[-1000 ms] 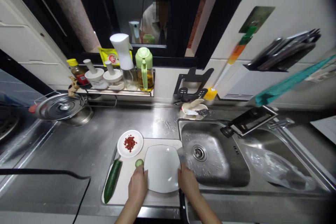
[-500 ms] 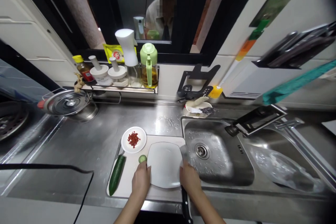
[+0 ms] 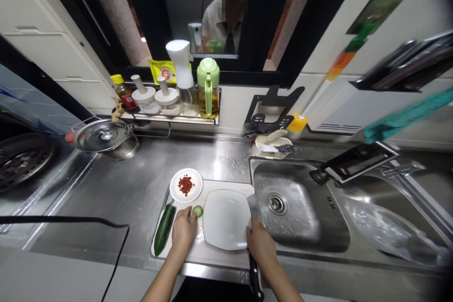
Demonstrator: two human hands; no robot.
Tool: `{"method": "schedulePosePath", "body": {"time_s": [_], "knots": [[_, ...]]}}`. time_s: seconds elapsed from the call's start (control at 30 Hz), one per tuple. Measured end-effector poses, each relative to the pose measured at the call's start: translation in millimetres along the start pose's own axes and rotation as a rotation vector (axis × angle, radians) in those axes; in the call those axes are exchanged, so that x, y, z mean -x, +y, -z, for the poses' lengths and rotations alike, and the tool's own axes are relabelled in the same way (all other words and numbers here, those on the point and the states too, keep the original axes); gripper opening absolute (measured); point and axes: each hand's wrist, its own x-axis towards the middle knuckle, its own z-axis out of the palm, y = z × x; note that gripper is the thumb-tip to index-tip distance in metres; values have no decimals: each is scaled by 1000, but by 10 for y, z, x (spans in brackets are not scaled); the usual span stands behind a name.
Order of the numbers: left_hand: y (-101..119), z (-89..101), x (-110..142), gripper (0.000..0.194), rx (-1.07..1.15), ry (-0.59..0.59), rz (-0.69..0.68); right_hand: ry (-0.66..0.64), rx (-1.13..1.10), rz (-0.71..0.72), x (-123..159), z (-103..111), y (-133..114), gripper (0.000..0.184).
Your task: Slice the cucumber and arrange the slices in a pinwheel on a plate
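Note:
A squarish white plate [image 3: 227, 219] lies on the pale cutting board [image 3: 208, 255]. My right hand [image 3: 261, 243] grips the plate's right edge between thumb and fingers. Beneath that hand runs a knife with a black handle [image 3: 255, 276], its blade partly hidden. My left hand [image 3: 184, 227] is off the plate, fingers loosely bent and holding nothing visible. Just right of its fingertips sits a small cut cucumber end [image 3: 197, 211]. On its other side lies a long green cucumber [image 3: 164, 232]. A round white plate [image 3: 173, 193] with chopped red bits [image 3: 186, 184] rests at the board's far left corner.
To the right is a steel sink [image 3: 300, 226], with a clear plastic bag [image 3: 392, 231] in the second basin. A lidded pot [image 3: 122, 146] stands at the back left. Bottles and jars fill a rack [image 3: 177, 119]. A black cable [image 3: 71, 219] crosses the counter at left.
My left hand has let go of the plate's left edge and shifted left, beside the cucumber end. The right hand stays on the plate. The view has swung slightly left.

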Motion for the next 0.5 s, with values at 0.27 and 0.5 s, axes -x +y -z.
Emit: {"method": "schedulePosePath", "body": {"time_s": [0.27, 0.5], "knots": [[21, -22, -1, 33, 38, -7, -2, 7, -13, 22, -2, -23, 29, 27], [43, -17, -13, 26, 64, 21, 0, -10, -26, 14, -9, -16, 10, 29]]}}
